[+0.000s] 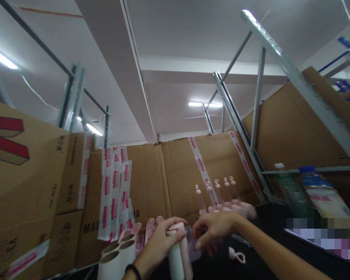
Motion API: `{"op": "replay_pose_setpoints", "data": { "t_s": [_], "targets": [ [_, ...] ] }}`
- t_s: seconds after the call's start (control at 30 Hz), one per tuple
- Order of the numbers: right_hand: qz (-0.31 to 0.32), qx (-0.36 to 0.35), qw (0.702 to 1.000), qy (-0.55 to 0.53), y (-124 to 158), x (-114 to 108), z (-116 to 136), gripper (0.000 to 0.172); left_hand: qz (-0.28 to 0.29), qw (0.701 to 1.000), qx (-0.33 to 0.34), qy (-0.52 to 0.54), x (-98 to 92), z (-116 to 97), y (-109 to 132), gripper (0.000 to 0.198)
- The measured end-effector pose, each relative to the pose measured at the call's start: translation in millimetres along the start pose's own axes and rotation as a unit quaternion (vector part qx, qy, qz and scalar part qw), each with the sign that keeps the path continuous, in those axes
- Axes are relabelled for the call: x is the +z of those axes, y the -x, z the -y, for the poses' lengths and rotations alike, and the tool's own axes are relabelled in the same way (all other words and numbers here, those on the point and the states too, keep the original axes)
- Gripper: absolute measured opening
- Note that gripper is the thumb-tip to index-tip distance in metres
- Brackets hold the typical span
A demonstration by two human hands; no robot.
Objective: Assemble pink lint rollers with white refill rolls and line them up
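Observation:
Near the bottom middle, my left hand [166, 239], with a dark beaded bracelet on the wrist, is wrapped round a white and pale-pink cylindrical container [176, 258], held upright. To its right my right hand [214, 229] has its fingers curled down beside a translucent pinkish piece [195, 252]; their exact grip on it is hidden. Below my right forearm lies a small pale-pink cap with a loop [237, 255] on the black surface [221, 268]. Behind my right hand stands a row of pink tubes with ringed tops [218, 192].
White open-ended tubes [113, 258] stand at lower left, with pink spoon-shaped pieces [149, 229] behind. Cardboard walls [146, 175] enclose the back and left. A green bottle [293, 190] and a blue-capped white container [323, 194] are at right, below a metal frame [303, 85].

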State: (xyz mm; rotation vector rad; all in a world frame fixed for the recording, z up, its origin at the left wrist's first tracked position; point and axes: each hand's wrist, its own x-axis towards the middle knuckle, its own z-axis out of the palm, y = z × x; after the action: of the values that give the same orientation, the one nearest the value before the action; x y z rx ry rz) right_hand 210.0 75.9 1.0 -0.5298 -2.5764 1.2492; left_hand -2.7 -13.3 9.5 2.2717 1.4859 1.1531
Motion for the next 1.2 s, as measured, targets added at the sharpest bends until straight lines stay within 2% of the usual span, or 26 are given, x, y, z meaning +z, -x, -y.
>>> {"op": "replay_pose_setpoints", "data": {
  "t_s": [0.17,0.37,0.7,0.83,1.0,1.2],
  "targets": [
    [0.007,-0.012,1.000,-0.026,0,2,-1,0.052,-0.003,1.000,0.001,-0.007,1.0,1,0,0.046],
    [0.023,0.005,0.999,-0.027,0,4,-2,0.051,0.005,1.000,0.001,-0.006,1.2,-1,-1,0.045],
    [0.035,0.001,0.999,-0.008,3,2,1,0.041,0.007,1.000,0.009,-0.001,0.7,2,-1,0.041],
    [0.033,0.010,0.999,-0.015,3,2,0,0.043,0.005,1.000,0.006,-0.009,0.1,-2,0,0.040],
    [0.016,-0.017,1.000,-0.006,-3,-1,-6,0.047,-0.006,1.000,0.000,-0.010,0.9,-1,0,0.042],
    [-0.004,-0.018,1.000,0.021,-9,-3,-8,0.054,0.005,1.000,0.009,0.000,0.4,-4,2,0.045]
  ]
}}
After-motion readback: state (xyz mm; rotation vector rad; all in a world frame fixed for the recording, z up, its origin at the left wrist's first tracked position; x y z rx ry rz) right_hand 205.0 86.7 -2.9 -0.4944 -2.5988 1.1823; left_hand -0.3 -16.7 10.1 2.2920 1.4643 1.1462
